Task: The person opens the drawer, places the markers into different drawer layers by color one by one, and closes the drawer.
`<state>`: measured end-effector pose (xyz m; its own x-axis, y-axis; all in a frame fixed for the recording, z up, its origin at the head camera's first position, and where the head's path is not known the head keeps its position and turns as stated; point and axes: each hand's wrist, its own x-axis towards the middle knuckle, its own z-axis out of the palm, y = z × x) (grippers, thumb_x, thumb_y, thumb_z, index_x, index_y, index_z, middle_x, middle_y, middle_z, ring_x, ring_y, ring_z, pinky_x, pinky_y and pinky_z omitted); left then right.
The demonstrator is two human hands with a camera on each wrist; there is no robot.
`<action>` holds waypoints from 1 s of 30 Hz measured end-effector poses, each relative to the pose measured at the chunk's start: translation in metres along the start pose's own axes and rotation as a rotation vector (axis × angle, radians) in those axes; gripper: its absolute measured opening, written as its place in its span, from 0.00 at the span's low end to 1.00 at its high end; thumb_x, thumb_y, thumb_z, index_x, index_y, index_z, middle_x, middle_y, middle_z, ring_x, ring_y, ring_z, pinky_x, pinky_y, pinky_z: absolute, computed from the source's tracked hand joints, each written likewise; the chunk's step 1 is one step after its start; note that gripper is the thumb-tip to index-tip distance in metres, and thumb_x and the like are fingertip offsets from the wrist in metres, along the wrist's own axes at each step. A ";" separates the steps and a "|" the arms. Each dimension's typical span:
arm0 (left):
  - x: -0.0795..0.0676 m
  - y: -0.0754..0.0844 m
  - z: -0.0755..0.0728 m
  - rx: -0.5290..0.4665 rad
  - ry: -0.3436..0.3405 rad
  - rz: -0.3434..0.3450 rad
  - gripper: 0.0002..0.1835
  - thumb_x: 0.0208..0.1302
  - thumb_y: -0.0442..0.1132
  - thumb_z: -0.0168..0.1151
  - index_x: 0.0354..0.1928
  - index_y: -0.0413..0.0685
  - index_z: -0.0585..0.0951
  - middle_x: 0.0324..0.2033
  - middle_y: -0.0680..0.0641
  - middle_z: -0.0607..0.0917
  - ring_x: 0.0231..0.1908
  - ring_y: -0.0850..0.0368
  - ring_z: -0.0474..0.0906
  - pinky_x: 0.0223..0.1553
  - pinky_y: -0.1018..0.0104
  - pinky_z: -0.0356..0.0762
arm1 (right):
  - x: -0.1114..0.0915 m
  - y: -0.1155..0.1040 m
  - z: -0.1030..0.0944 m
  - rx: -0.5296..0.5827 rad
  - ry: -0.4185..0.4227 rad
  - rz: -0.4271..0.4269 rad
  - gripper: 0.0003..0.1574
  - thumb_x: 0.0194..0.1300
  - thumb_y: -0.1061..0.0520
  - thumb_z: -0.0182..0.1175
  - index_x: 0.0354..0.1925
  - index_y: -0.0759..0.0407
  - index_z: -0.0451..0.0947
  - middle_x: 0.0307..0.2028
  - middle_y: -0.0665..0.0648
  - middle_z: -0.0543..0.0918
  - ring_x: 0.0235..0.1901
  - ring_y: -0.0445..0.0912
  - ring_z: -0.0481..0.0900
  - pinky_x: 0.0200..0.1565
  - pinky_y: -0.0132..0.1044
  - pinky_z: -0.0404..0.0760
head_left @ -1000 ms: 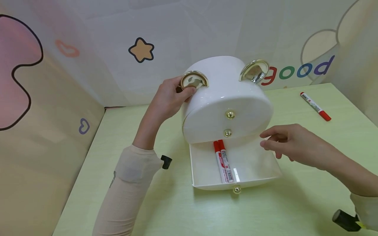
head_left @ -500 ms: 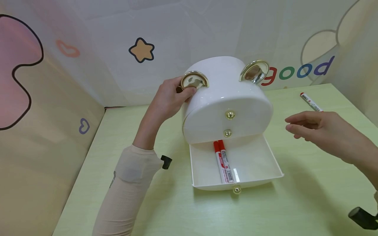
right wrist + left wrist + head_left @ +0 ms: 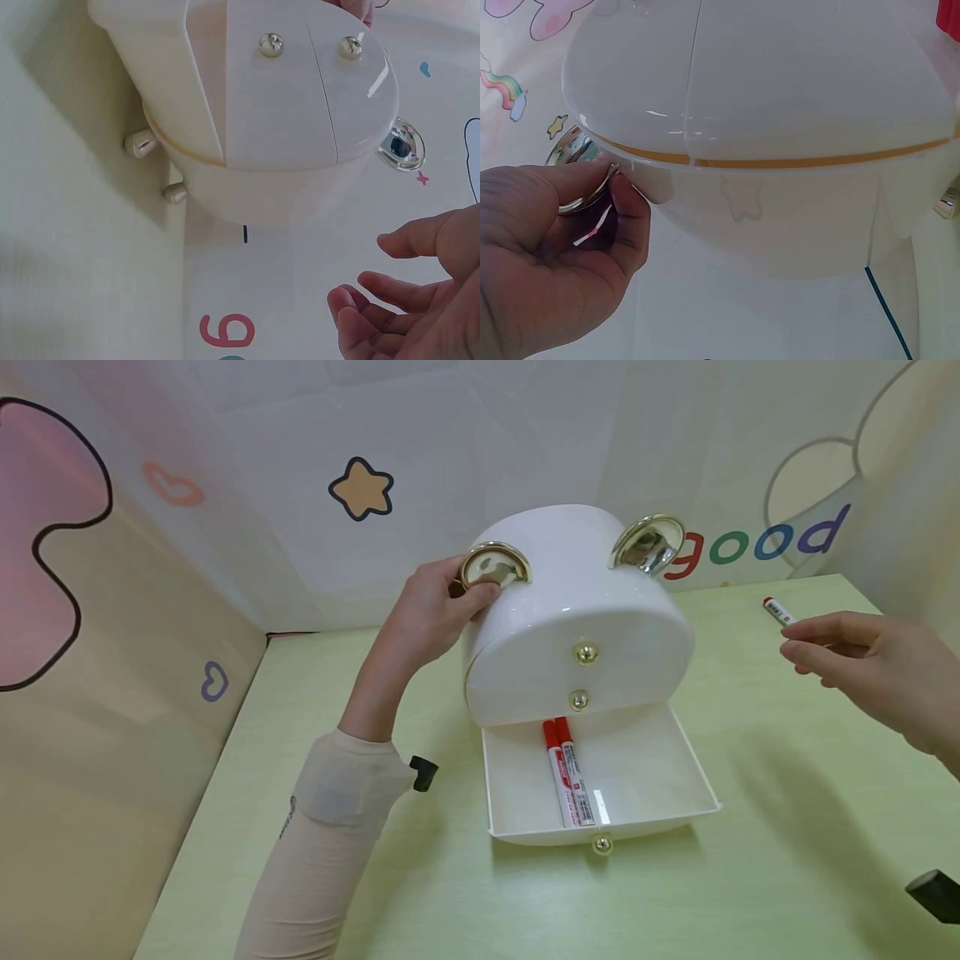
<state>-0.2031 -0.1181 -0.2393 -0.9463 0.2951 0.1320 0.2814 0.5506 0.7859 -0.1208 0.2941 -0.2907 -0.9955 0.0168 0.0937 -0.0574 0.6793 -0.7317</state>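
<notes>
A white rounded storage box (image 3: 577, 585) with two gold ears stands mid-table in the head view. Its bottom drawer (image 3: 645, 760) is pulled out, with two red-capped markers (image 3: 567, 772) lying side by side inside. My left hand (image 3: 435, 610) pinches the box's left gold ear (image 3: 574, 150) between thumb and fingers. To the right of the box, my right hand (image 3: 877, 668) hovers over the table, fingers loosely bent and thumb apart from them in the right wrist view. Partly behind its fingertips lies another marker (image 3: 777, 610); most of that marker is hidden.
Gold ball knobs (image 3: 585, 652) sit on the box front, and one knob (image 3: 602, 844) juts from the drawer. Short feet (image 3: 139, 142) show under the box. Printed wall sheets (image 3: 300, 527) enclose the pale green table (image 3: 337, 860) at the back and sides.
My right hand has moved from beside the drawer, right and farther back, and now covers most of the loose marker. The left hand, box and drawer have stayed put.
</notes>
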 end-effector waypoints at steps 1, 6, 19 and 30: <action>0.000 0.000 0.000 0.001 -0.001 0.002 0.10 0.76 0.38 0.61 0.51 0.40 0.81 0.34 0.45 0.80 0.37 0.54 0.74 0.39 0.66 0.72 | 0.001 0.001 -0.001 -0.009 0.016 0.006 0.13 0.74 0.51 0.64 0.42 0.25 0.78 0.29 0.30 0.81 0.30 0.31 0.77 0.32 0.23 0.74; 0.000 0.000 0.000 0.009 0.000 0.006 0.09 0.76 0.39 0.61 0.51 0.41 0.81 0.34 0.45 0.80 0.37 0.53 0.74 0.39 0.66 0.72 | 0.009 0.006 -0.003 -0.063 0.086 0.058 0.20 0.75 0.44 0.62 0.56 0.55 0.80 0.27 0.27 0.78 0.29 0.31 0.75 0.29 0.28 0.73; 0.001 -0.001 0.000 -0.001 -0.002 0.006 0.09 0.76 0.39 0.61 0.51 0.41 0.81 0.34 0.45 0.80 0.38 0.53 0.74 0.39 0.66 0.72 | 0.025 0.030 -0.011 -0.138 0.157 0.120 0.35 0.79 0.46 0.54 0.67 0.75 0.68 0.34 0.34 0.76 0.29 0.26 0.66 0.29 0.19 0.69; 0.000 0.002 0.000 0.010 -0.004 -0.007 0.10 0.76 0.39 0.61 0.51 0.41 0.81 0.33 0.45 0.79 0.37 0.54 0.73 0.38 0.67 0.71 | 0.039 0.058 -0.012 -0.150 0.208 0.159 0.32 0.81 0.54 0.49 0.68 0.80 0.62 0.55 0.80 0.70 0.32 0.31 0.62 0.28 0.15 0.65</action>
<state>-0.2027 -0.1171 -0.2378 -0.9475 0.2946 0.1244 0.2767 0.5601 0.7808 -0.1619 0.3430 -0.3209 -0.9531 0.2716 0.1335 0.1256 0.7563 -0.6421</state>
